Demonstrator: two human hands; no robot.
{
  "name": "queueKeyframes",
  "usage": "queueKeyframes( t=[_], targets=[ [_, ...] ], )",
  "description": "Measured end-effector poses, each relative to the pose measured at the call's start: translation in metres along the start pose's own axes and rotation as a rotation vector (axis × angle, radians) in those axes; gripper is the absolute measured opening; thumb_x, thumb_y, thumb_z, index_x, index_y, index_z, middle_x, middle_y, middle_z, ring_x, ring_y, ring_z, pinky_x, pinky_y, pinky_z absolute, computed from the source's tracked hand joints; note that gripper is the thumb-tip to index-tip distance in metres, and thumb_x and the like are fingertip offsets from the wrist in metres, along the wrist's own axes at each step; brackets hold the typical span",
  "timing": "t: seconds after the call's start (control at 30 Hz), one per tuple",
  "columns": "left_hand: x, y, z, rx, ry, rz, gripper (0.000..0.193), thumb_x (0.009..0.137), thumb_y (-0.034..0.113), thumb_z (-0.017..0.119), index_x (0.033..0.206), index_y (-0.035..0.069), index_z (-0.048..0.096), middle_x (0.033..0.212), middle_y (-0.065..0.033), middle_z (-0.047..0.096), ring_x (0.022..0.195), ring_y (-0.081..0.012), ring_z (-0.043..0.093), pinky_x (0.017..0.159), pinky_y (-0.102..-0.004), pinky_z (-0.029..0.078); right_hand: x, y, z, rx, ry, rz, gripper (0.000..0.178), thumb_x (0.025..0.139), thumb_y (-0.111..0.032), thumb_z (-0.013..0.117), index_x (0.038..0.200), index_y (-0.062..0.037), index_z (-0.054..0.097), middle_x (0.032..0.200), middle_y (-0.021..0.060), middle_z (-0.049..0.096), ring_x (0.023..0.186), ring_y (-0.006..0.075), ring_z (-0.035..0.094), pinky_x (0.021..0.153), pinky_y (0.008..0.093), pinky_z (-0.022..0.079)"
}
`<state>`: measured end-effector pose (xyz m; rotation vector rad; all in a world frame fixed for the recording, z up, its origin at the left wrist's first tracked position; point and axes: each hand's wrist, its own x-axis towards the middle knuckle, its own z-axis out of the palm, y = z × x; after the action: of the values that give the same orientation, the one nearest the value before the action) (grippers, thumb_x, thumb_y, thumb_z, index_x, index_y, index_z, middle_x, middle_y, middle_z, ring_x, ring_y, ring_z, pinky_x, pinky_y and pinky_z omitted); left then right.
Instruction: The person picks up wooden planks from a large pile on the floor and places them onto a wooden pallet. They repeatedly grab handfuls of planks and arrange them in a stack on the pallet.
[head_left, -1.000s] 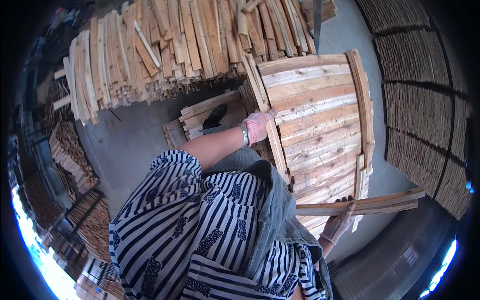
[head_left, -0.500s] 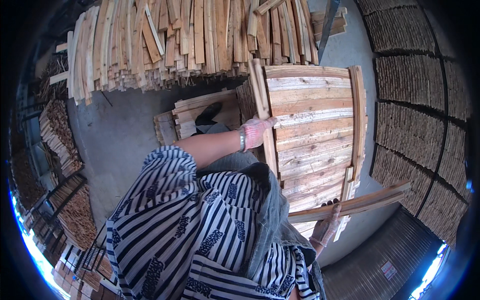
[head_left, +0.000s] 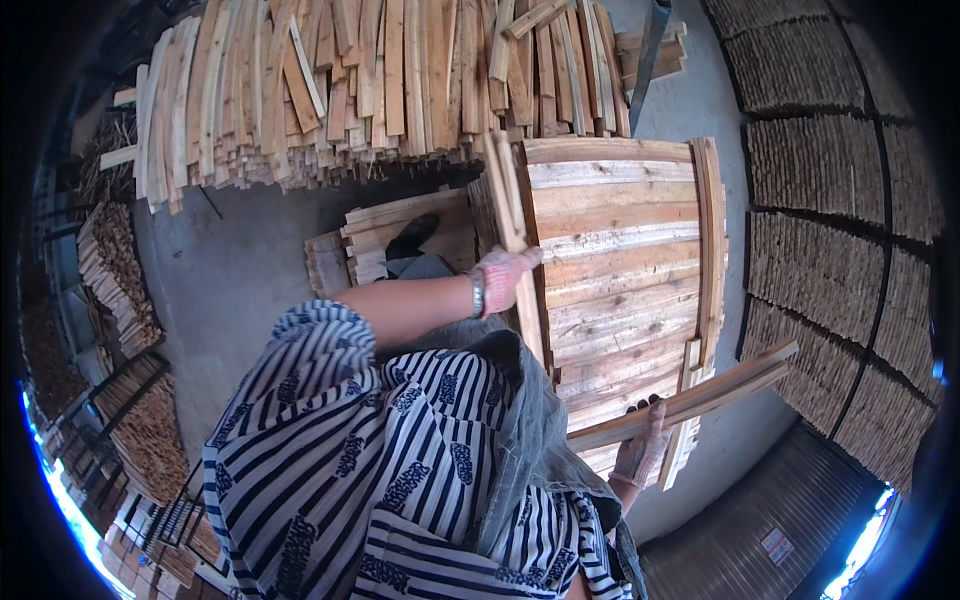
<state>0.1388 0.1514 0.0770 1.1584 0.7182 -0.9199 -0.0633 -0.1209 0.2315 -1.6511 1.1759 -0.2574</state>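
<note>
My left hand [head_left: 507, 277], in a pink and white work glove, is closed on a long wooden strip [head_left: 512, 215] at the left edge of a stack of boards [head_left: 615, 260]. That strip stands slightly off the stack at its far end. Lower right, my gloved right hand [head_left: 642, 448] grips a wooden plank [head_left: 700, 393], apparently doubled with another, which slants over the near end of the stack. Its dark fingertips show above the plank's far edge. Along the stack's right side lies another strip [head_left: 711, 240], with a shorter piece [head_left: 682, 415] nearer me.
A large heap of loose planks [head_left: 400, 75] spans the far side. Tall bundles of stacked wood [head_left: 815, 165] line the right. A low pile of boards [head_left: 420, 228] stands left of the stack, and a dark corrugated sheet [head_left: 770, 520] lies at lower right.
The strip in my left hand has shifted left at its far end, opening a gap from the stack. The plank in my right hand has moved slightly left and tilted more.
</note>
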Motion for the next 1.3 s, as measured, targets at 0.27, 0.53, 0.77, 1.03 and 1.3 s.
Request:
queueKeyframes(
  t=[0.27,0.53,0.77,1.03,1.3],
  targets=[
    [0.055,-0.041,0.039,0.281,0.074,-0.023,0.076,0.091,0.05,0.064,0.142,-0.001,0.038,0.138,-0.0256,0.05,0.127,-0.0325,0.053,0.099,-0.0437,0.047,-0.006,-0.012,0.006,0.034,-0.014,0.004,0.059,0.089,-0.033,0.075,0.131,-0.0021,0.048,0.103,0.0049,0.06,0.091,0.0153,0.058,0.079,0.0332,0.051],
    [0.031,-0.044,-0.005,-0.048,-0.02,-0.127,0.086,0.086,0.056,0.07,0.138,-0.006,0.042,0.131,-0.025,0.055,0.112,-0.032,0.062,0.091,-0.0427,0.052,-0.005,-0.007,0.002,0.042,-0.039,0.088,0.051,0.09,-0.031,0.073,0.125,-0.0034,0.049,0.099,0.0051,0.057,0.085,0.0156,0.057,0.07,0.0338,0.052],
    [0.014,-0.014,0.038,0.055,0.05,-0.238,0.076,0.086,0.054,0.072,0.132,-0.004,0.055,0.121,-0.0195,0.066,0.105,-0.024,0.065,0.086,-0.0381,0.051,0.005,0.017,-0.009,0.092,-0.011,0.054,0.053,0.089,-0.029,0.074,0.127,-0.0028,0.049,0.101,0.0054,0.057,0.086,0.0173,0.057,0.074,0.034,0.052],
    [-0.017,-0.003,0.016,0.059,-0.083,-0.151,0.067,0.095,0.056,0.057,0.132,-0.001,0.055,0.118,-0.0198,0.065,0.104,-0.0289,0.064,0.087,-0.0364,0.051,-0.006,0.019,0.005,0.196,0.085,0.07,0.043,0.09,-0.038,0.074,0.115,-0.0062,0.059,0.092,0.0033,0.062,0.078,0.0145,0.06,0.069,0.0311,0.054],
    [0.091,-0.08,-0.017,0.076,-0.321,0.031,0.052,0.098,0.051,0.056,0.123,0.007,0.062,0.109,-0.0164,0.068,0.095,-0.0272,0.066,0.08,-0.0375,0.054,-0.016,0.039,0.005,0.361,0.06,0.071,0.034,0.092,-0.031,0.073,0.11,-0.005,0.06,0.09,0.0046,0.063,0.08,0.0164,0.063,0.071,0.0321,0.055]
  ],
)
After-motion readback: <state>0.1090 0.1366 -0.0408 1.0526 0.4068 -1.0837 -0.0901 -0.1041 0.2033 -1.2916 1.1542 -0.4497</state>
